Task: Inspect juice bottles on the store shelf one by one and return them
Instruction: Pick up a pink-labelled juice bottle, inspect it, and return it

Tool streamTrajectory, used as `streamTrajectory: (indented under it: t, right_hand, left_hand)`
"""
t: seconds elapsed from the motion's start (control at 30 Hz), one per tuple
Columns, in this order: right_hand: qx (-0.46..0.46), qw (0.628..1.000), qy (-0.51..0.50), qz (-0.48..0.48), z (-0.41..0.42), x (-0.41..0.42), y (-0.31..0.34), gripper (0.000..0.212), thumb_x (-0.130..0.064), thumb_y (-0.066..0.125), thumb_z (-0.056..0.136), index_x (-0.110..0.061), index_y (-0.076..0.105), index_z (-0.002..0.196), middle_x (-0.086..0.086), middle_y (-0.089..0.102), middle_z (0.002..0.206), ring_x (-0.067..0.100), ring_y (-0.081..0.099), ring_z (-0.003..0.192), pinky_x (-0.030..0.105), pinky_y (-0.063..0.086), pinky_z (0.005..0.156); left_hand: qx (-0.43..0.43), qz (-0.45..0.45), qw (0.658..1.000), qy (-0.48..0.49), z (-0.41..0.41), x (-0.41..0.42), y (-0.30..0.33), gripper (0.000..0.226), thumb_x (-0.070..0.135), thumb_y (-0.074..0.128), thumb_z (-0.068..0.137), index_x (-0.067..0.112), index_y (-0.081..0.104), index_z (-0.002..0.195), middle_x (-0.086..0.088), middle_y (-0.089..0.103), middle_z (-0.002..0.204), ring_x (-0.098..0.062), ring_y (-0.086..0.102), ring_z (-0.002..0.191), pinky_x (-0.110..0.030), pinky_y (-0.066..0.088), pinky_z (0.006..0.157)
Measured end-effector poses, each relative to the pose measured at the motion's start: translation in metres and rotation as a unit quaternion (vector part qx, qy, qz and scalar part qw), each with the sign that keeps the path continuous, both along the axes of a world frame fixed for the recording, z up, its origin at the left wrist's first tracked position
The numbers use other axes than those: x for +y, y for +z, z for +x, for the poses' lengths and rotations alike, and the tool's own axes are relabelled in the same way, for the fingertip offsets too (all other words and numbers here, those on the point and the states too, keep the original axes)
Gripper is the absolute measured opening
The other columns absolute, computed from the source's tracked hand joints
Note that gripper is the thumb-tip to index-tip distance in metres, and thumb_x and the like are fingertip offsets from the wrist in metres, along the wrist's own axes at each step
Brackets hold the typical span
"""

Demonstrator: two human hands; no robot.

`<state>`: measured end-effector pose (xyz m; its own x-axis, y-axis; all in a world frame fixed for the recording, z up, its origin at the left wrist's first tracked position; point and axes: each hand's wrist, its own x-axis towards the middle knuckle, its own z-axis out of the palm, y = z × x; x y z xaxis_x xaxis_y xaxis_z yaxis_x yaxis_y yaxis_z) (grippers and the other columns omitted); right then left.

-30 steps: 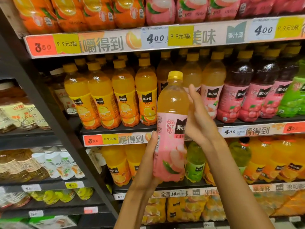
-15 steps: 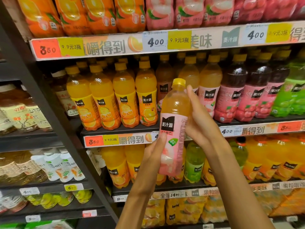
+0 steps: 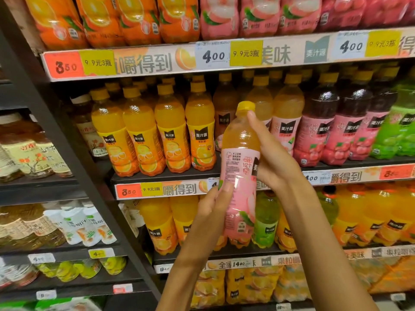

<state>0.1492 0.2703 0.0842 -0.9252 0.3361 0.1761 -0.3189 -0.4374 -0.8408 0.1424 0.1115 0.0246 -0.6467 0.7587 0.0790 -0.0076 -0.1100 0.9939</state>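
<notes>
- While both hands grip it, a clear plastic juice bottle point(image 3: 240, 176) with a pink shrink-wrap label stands nearly upright in mid-air, leaning slightly, in front of the store shelf point(image 3: 166, 176).
- Its ribbed yellow cap point(image 3: 246, 107) is on top; pale amber juice shows through the smooth rounded shoulder, and small print covers the glossy label face turned to the viewer.
- Curled around the bottle's upper right side, the right hand point(image 3: 272, 158) has its palm against the label and a fingertip reaching up to just below the cap.
- From below left, the left hand point(image 3: 216, 203) holds the lower label, with its thumb pressed flat on the front.
- The two hands are apart, one above the other, joined only by the bottle.
- Just left of the hands stands a row of orange juice bottles point(image 3: 157, 133), waisted plastic with yellow caps and orange labels showing fruit slices.
- Behind the right hand are more pink-label bottles point(image 3: 286, 122); further right are dark red juice bottles point(image 3: 323, 129) and a green bottle point(image 3: 402, 131).
- A paper price strip point(image 3: 157, 189) with red and yellow tags runs along the shelf edge beside the left hand.
- Below the hands are larger orange bottles point(image 3: 160, 225) and a green one.
- Far left of the hands, a neighbouring shelf holds cream-label drinks, blurred.
</notes>
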Motion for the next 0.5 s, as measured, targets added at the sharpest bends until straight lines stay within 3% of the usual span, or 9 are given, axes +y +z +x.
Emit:
streamTrajectory:
  t: [0.13, 0.2, 0.27, 0.37, 0.47, 0.5]
  right_hand:
    - [-0.043, 0.999, 0.011, -0.017, 0.0, 0.001, -0.002, 0.065, -0.046, 0.066, 0.075, -0.007, 0.057, 0.127, 0.014, 0.067, 0.107, 0.024, 0.066, 0.097, 0.038, 0.057, 0.079]
    - [-0.052, 0.998, 0.009, -0.028, -0.003, -0.002, -0.008, 0.051, -0.043, 0.068, 0.075, -0.01, 0.065, 0.113, 0.016, 0.067, 0.104, 0.028, 0.065, 0.097, 0.042, 0.056, 0.083]
    - [-0.065, 0.996, 0.011, -0.061, -0.005, -0.006, -0.011, 0.033, -0.041, 0.069, 0.075, -0.014, 0.074, 0.093, 0.017, 0.067, 0.098, 0.033, 0.063, 0.099, 0.049, 0.05, 0.094]
    - [-0.115, 0.989, 0.032, -0.088, -0.006, -0.01, -0.015, 0.045, -0.046, 0.069, 0.08, -0.008, 0.067, 0.103, 0.017, 0.067, 0.09, 0.03, 0.064, 0.092, 0.049, 0.045, 0.101]
    - [-0.123, 0.984, 0.05, -0.12, -0.005, -0.011, -0.018, 0.042, -0.042, 0.064, 0.089, -0.01, 0.058, 0.114, 0.014, 0.062, 0.09, 0.029, 0.059, 0.091, 0.05, 0.039, 0.105]
    - [-0.124, 0.984, 0.049, -0.121, -0.005, -0.012, -0.018, 0.04, -0.04, 0.063, 0.09, -0.01, 0.057, 0.116, 0.014, 0.062, 0.091, 0.03, 0.059, 0.091, 0.05, 0.041, 0.102]
  left_hand:
    - [-0.133, 0.042, 0.989, -0.042, 0.004, -0.001, 0.008, 0.055, 0.06, 0.053, 0.078, 0.017, 0.069, 0.107, -0.012, 0.073, 0.096, -0.024, 0.071, 0.082, -0.038, 0.054, 0.072]
    - [-0.209, 0.092, 0.971, -0.076, 0.007, -0.003, 0.013, 0.059, 0.058, 0.049, 0.083, 0.007, 0.07, 0.104, -0.019, 0.07, 0.09, -0.027, 0.069, 0.072, -0.038, 0.055, 0.067]
    - [-0.266, 0.13, 0.947, -0.122, 0.009, -0.005, 0.014, 0.061, 0.056, 0.044, 0.087, 0.004, 0.069, 0.108, -0.019, 0.069, 0.09, -0.027, 0.069, 0.074, -0.036, 0.058, 0.064]
    - [-0.274, 0.153, 0.935, -0.163, 0.012, -0.009, 0.023, 0.063, 0.054, 0.049, 0.082, 0.002, 0.067, 0.112, -0.021, 0.07, 0.093, -0.028, 0.07, 0.081, -0.036, 0.058, 0.068]
    - [-0.282, 0.146, 0.938, -0.139, 0.011, -0.011, 0.03, 0.061, 0.049, 0.052, 0.084, -0.006, 0.058, 0.111, -0.026, 0.07, 0.082, -0.025, 0.072, 0.07, -0.031, 0.057, 0.055]
    - [-0.293, 0.155, 0.932, -0.146, 0.011, -0.012, 0.031, 0.063, 0.047, 0.057, 0.083, -0.004, 0.055, 0.119, -0.026, 0.07, 0.088, -0.027, 0.072, 0.075, -0.033, 0.058, 0.059]
